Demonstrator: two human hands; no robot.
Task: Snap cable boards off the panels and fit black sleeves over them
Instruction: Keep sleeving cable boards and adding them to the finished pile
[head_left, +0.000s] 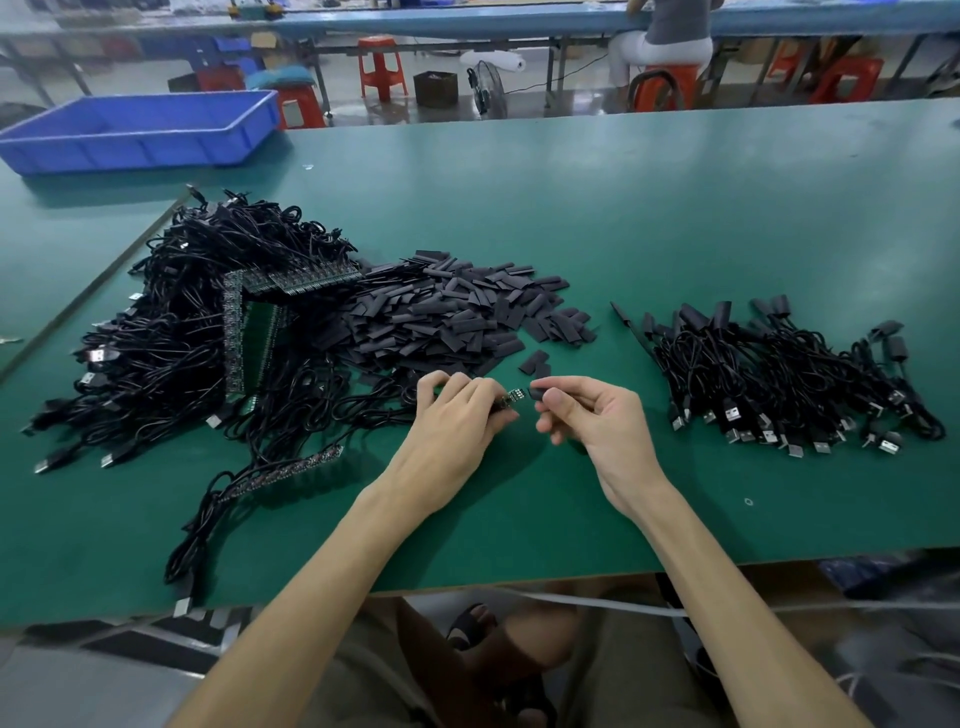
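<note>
At a green work table (649, 218), viewed on my remote feed from the head camera, a worker's two bare hands meet over the near centre. The largest mass is a tangle of black USB cables (156, 353) on the left. Green panels (260, 332) stand on edge in it, their rows of boards unsnapped. Beside it to the right spreads a heap of loose sleeves (447, 312), flat and black. A pile of sleeved cables (779, 379) lies well apart on the right. A blue tray (140, 130) sits at the far left corner. A single strip of boards (296, 467) lies flat near the left forearm, cables trailing from it to the table's front edge.

The left hand (457, 415) has its fingers curled round a cable board (511, 399). The board's short end juts out to the right, past the fingertips. The right hand (592, 415) pinches one black sleeve (537, 391) between thumb and forefinger, its other fingers loosely curled below. The sleeve sits just beside the board's exposed end, level with it. I cannot tell whether the two touch.
</note>
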